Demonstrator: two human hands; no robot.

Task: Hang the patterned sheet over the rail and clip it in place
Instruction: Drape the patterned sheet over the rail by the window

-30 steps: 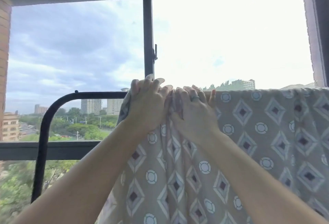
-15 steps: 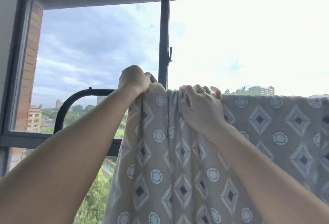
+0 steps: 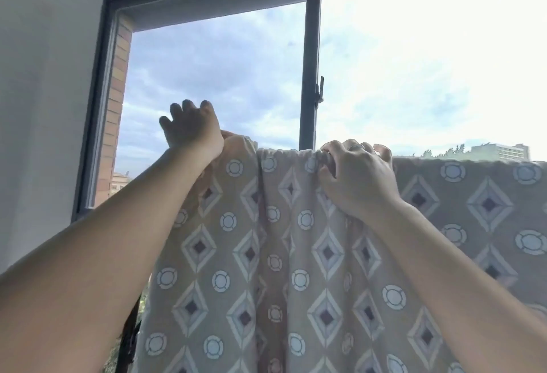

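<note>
The left hand, left of centre, has its fingers spread and lifted, its heel resting on the top fold of the patterned sheet. The right hand, right of centre, is clenched on the bunched top edge. The sheet drapes from mid-frame down to the bottom edge; the rail under it is hidden. The cloth looks soft, light and limp, likely to slide, so it is best gripped along the top fold. Behind stands the window frame.

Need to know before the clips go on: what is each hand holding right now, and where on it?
Right hand pinches the patterned sheet at its bunched top fold. Left hand is open, holding nothing.
</note>
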